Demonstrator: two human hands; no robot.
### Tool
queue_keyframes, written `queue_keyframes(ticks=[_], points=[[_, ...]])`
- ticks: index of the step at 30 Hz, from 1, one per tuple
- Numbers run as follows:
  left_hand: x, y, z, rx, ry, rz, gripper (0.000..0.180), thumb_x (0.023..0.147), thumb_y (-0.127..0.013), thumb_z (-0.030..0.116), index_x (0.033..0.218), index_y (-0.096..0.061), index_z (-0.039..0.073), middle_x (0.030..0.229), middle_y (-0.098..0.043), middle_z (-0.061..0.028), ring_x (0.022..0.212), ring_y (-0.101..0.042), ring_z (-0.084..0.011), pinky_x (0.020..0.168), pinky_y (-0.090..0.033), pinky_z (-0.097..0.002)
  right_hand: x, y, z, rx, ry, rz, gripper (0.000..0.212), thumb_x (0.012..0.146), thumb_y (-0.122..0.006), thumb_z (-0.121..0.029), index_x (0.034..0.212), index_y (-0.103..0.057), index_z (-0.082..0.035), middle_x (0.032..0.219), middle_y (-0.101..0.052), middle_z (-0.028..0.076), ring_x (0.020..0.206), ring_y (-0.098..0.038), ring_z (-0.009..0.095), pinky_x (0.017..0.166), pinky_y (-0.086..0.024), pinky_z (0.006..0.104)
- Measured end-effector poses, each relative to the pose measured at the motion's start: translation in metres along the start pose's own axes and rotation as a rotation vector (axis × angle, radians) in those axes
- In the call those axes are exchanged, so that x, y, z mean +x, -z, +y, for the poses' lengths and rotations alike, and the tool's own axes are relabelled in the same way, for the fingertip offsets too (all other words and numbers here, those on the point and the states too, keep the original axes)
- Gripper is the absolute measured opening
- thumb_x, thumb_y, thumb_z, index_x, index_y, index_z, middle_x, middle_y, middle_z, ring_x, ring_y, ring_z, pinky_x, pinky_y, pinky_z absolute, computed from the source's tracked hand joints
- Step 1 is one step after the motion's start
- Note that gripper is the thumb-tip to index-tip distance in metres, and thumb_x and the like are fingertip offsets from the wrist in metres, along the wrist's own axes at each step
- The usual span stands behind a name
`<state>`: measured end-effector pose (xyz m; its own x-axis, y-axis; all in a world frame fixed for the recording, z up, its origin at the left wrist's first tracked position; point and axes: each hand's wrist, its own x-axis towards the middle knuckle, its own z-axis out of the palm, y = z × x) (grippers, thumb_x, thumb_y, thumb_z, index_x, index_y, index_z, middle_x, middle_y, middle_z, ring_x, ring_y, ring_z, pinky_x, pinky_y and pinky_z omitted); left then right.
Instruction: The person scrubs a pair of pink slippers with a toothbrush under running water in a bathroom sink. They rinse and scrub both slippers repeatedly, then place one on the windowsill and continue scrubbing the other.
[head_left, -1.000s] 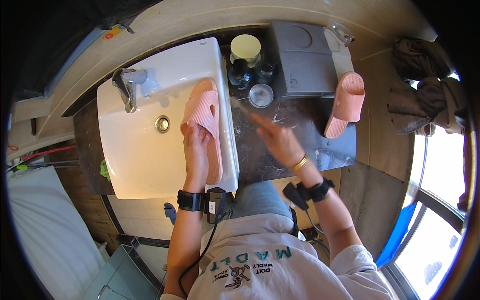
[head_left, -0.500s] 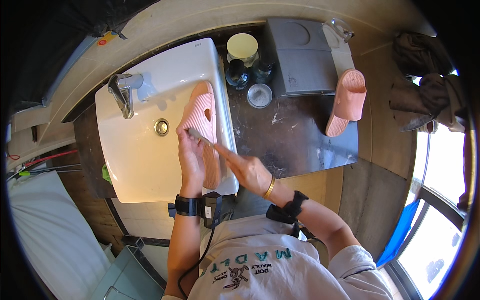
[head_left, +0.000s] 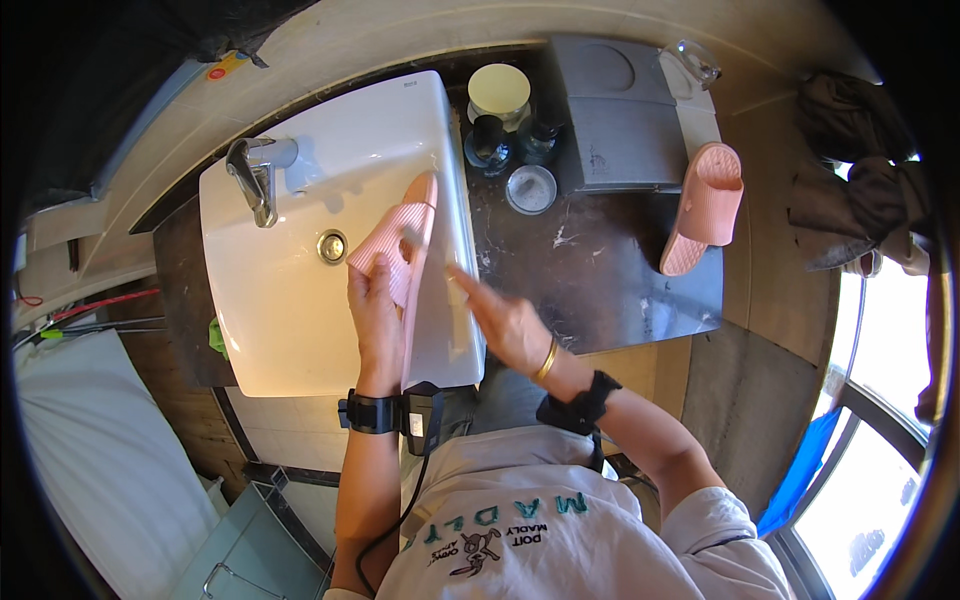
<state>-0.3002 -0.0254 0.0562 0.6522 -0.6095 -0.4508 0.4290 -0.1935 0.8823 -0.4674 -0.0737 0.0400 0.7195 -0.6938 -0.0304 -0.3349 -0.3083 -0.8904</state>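
Washing station, seen from above. The L hand [head_left: 374,312] is closed around a pink slide slipper [head_left: 385,247], thumb on the ribbed strap. The slipper is tilted on its side over the white washbasin [head_left: 270,320], near the basin's R wall, toe twd. the far edge, heel twd. the near edge; whether it touches the basin can't be told. The R hand [head_left: 508,328], fingers mostly curled w/ index extended, grips a slim brush [head_left: 413,237]; its head, motion-blurred, is at the strap's side opening. The chrome faucet [head_left: 257,182] sits at the basin's far L corner, w/ the drain [head_left: 332,246] btwn. it and the slipper. On the dark table [head_left: 600,285]: a 2nd pink slipper [head_left: 712,205] by the R edge, next to a grey box [head_left: 625,115] at the far edge; a small round dish [head_left: 531,190], two dark bottles [head_left: 488,150] and a yellow-topped jar [head_left: 499,90] btwn. box and basin.
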Motion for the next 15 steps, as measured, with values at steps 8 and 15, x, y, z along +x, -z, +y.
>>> queue_keyframes(ticks=[8,15], points=[[0.0037,0.0021,-0.0011,-0.054,-0.012,-0.019,0.027,0.098,-0.047,0.021,0.118,-0.048,0.002,0.109,-0.057,-0.009,0.096,-0.057,-0.0148,0.083,-0.049,-0.0295,-0.001,-0.0027,0.0097,-0.026,0.125,0.223,0.055,0.086,-0.054,-0.004,0.138,-0.039,-0.01,0.061,-0.056,0.018,0.052,-0.057,0.032,0.05,-0.047,0.0411],[0.0071,0.0093,-0.0059,-0.022,0.001,-0.021,0.028,0.098,-0.047,0.021,0.117,-0.049,0.0,0.111,-0.058,-0.0098,0.099,-0.058,-0.0159,0.087,-0.049,-0.0303,0.0066,-0.0032,0.0093,-0.1,0.019,0.291,0.051,0.087,-0.053,-0.005,0.136,-0.04,-0.01,0.058,-0.055,0.017,0.051,-0.057,0.03,0.048,-0.046,0.0411]])
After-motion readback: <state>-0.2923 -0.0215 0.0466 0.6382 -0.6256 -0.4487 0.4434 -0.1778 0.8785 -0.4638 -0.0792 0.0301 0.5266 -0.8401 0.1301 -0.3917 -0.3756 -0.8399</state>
